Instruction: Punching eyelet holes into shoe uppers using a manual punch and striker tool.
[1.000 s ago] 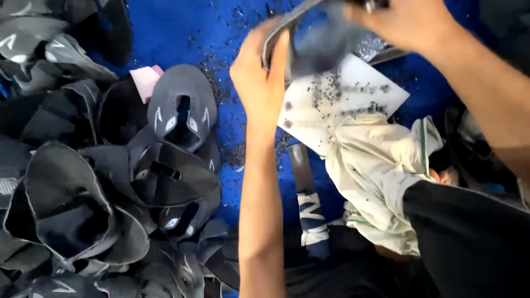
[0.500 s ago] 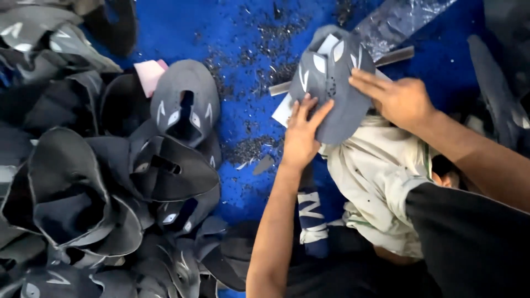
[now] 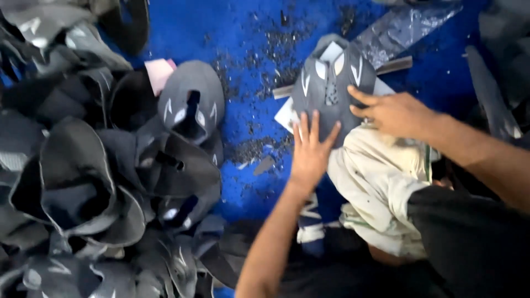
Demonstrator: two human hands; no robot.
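Observation:
A dark grey shoe upper with white cut-out marks lies flat on a white board over the blue floor. My left hand presses flat on its lower edge, fingers spread. From the right, my right hand rests on its right side with fingers on the material. Neither hand grips it; both press it down.
A big heap of similar dark shoe uppers fills the left side. A pink piece lies by one upper. Dark scraps litter the blue mat. A beige cloth covers my lap; a metal bar lies behind.
The upper was held up in both hands, then brought down onto the board. Both hands now press it flat.

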